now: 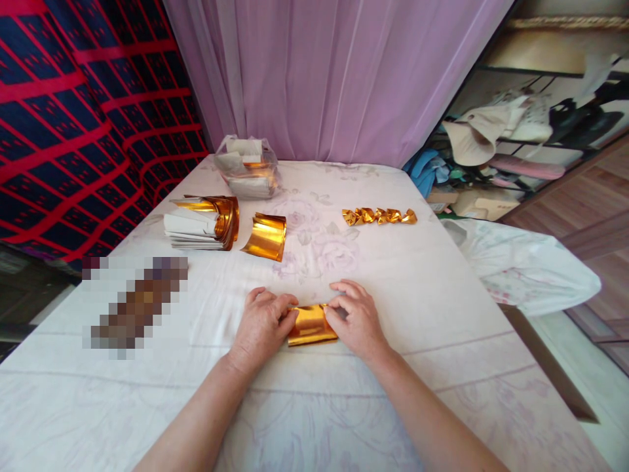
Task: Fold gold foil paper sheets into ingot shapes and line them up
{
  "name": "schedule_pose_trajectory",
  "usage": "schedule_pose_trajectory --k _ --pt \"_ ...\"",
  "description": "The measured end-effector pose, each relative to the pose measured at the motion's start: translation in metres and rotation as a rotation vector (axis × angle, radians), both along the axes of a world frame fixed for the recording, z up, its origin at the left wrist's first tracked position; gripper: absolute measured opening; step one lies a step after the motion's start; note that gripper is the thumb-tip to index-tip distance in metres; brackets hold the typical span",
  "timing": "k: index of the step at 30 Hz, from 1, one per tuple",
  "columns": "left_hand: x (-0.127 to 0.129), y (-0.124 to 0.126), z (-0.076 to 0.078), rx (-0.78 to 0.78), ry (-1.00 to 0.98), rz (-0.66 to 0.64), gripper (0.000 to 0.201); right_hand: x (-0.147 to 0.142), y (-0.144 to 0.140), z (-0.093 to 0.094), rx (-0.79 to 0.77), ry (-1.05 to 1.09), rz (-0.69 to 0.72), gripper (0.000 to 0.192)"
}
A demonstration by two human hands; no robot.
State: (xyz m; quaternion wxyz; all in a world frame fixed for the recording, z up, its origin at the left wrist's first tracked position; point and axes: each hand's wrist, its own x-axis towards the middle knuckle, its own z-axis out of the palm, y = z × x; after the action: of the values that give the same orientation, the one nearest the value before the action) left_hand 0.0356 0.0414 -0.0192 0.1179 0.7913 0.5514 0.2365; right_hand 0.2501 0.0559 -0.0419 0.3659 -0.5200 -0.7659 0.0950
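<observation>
Two hands meet on the gold sheet (311, 325), low on the white cloth (417, 275): left hand (260, 324) pinches its left edge, right hand (356, 318) curls fingers over its right edge. Beyond the sheet to the left sits a curled foil (266, 236), then a paper stack (201, 223). Beyond it to the right, a folded row (379, 216). Farthest, a bag (247, 167).

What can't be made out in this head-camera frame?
- Ends of the gold foil sheet: covered by the left hand and right hand, so any folds there are hidden.
- Pixelated patch on the table: blurred, contents unreadable.
- Plastic bag at the far edge: contents too small and crumpled to identify.
- Stack of sheets: count too fine to tell.
</observation>
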Motion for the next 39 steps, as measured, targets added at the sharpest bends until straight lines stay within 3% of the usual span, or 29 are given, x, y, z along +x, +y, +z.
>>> schedule_pose_trajectory --k 14,23,39 --pt "-0.003 0.001 0.009 -0.017 0.098 -0.062 0.015 -0.001 0.001 0.000 -0.037 0.000 -0.051 0.011" --pt "-0.008 0.004 0.005 -0.087 -0.035 0.013 0.013 0.000 0.001 0.000 -0.041 0.001 -0.034 0.010" --pt "-0.013 0.005 0.005 -0.086 -0.069 -0.016 0.011 0.001 0.001 0.000 -0.054 0.061 -0.019 0.010"
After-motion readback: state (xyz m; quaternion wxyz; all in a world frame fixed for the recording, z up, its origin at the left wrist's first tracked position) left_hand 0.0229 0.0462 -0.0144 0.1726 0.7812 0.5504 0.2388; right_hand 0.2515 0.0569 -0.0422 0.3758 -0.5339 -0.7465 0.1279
